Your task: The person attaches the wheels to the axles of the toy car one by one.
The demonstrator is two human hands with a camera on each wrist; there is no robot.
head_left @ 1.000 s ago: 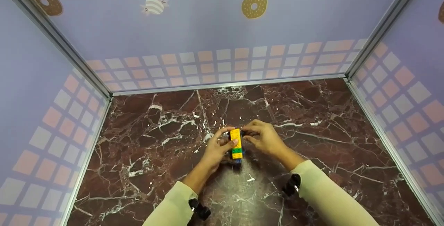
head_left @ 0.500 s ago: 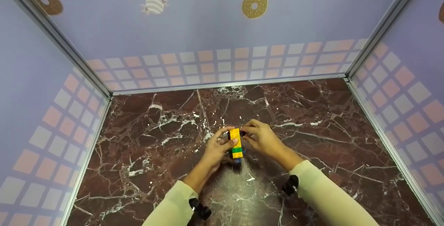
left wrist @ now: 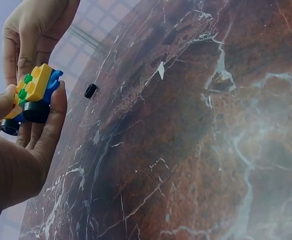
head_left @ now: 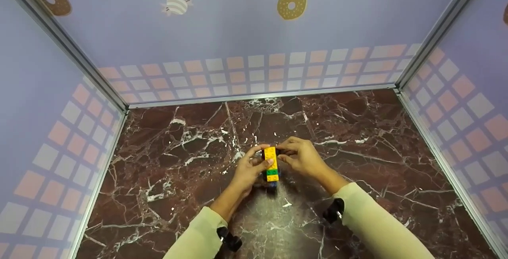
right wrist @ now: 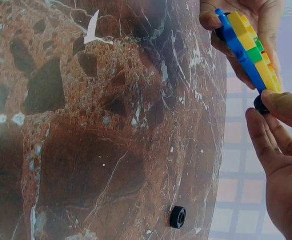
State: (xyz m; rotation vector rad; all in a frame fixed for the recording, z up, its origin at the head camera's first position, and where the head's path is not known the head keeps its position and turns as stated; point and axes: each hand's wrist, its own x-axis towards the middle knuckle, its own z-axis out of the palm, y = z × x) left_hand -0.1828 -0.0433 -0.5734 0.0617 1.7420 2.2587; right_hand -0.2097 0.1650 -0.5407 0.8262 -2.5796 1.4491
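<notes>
A toy car [head_left: 271, 153] of yellow and green building bricks on a blue base is held up over the middle of the table. My left hand [head_left: 247, 171] grips it from the left, thumb on top. Two black wheels show on its near side in the left wrist view, one larger-looking wheel [left wrist: 36, 112] at the front of that view. From the right, my right hand [head_left: 303, 159] pinches a black wheel [right wrist: 260, 104] between thumb and fingers at one end of the blue base. Whether that wheel is fully seated cannot be told.
A loose black wheel [right wrist: 178, 217] lies on the dark red marbled tabletop [head_left: 178, 179], apart from both hands. Lilac panels [head_left: 238, 24] with metal edges wall in the table at the back and both sides. A small white scrap-like mark [head_left: 287, 203] shows nearer the front.
The right fingers shift slightly against the wheel at the car's right side. The car and left hand stay almost in place.
</notes>
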